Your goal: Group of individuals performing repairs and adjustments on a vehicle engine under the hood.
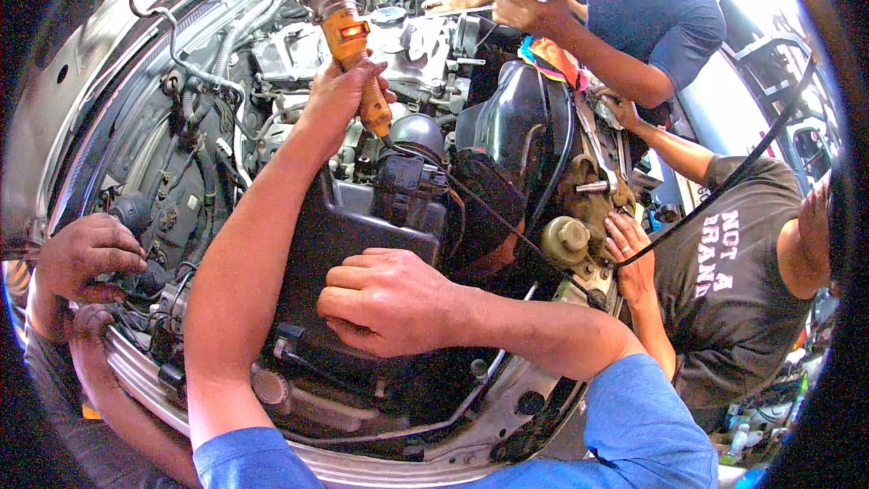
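Note:
My left hand is wrapped round the orange handle of a corded work lamp, held up over the engine. A small orange light glows on its handle, and its dark hooded head points toward the top of the view. From the handle's lower end a black cord runs down to the right. Nearer to me, my right hand is closed in a loose fist above the black plastic engine-bay box. Its palm side is hidden, and no object shows in the fingers.
A co-worker's hand hovers at the left. Two more people lean in from the right; one hand rests by a tan reservoir, near a ratchet. The black cord crosses the right side. The car's front edge lies below.

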Available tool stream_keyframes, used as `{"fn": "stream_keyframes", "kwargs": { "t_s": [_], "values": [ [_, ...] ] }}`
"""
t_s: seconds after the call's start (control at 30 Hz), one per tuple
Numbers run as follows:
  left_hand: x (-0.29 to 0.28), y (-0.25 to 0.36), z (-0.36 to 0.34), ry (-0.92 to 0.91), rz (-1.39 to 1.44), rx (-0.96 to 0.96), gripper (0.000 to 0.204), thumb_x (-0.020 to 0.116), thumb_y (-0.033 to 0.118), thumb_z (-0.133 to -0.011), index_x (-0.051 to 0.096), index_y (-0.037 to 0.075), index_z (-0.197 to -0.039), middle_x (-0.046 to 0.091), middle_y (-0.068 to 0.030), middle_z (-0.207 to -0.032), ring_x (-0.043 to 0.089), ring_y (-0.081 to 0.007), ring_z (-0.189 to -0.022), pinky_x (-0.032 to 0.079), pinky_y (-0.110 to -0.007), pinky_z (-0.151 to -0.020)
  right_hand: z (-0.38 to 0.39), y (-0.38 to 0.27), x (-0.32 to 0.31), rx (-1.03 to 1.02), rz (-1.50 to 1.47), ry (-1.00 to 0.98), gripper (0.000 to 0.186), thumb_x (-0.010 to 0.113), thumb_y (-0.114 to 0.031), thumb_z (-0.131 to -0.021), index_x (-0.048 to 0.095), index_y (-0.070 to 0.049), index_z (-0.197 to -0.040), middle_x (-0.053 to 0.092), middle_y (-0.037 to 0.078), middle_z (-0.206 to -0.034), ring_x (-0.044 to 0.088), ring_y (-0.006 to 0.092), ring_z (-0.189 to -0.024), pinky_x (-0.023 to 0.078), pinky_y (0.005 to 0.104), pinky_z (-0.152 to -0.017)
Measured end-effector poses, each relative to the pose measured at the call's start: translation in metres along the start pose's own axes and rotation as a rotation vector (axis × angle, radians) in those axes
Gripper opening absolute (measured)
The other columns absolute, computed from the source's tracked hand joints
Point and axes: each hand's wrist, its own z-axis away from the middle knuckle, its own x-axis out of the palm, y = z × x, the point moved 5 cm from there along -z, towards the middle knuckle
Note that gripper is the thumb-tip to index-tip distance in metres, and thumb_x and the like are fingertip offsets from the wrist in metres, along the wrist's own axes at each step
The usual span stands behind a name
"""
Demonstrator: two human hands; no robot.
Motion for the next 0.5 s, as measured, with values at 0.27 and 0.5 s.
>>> {"fn": "stream_keyframes", "kwargs": {
  "t_s": [0.27, 0.5],
  "values": [
    [-0.0012, -0.0020, -0.0016, -0.044, 0.051, 0.018, 0.036, 0.059, 0.018, -0.094, 0.045, 0.001, -0.122, 0.063, -0.0101, -0.089, 0.067, -0.0212, -0.072, 0.058, -0.036, -0.067, 0.0005, 0.0007, 0.0005, 0.005, -0.003, -0.003, 0.018, 0.069, -0.016, -0.075, 0.054, -0.008, -0.083, 0.053, 0.009, -0.077, 0.059, 0.0285, -0.075, 0.050, 0.0410, -0.068],
    [0.0002, -0.0022, -0.0038, -0.033, 0.056, 0.010, 0.040, 0.064, 0.015, -0.090, 0.045, 0.001, -0.122, 0.061, -0.0088, -0.087, 0.067, -0.0201, -0.071, 0.058, -0.035, -0.064, 0.0006, 0.0014, -0.0003, 0.023, -0.002, -0.035, 0.018, 0.068, -0.017, -0.076, 0.055, -0.007, -0.084, 0.055, 0.010, -0.080, 0.061, 0.0296, -0.079, 0.050, 0.0426, -0.071]
  ]
}}
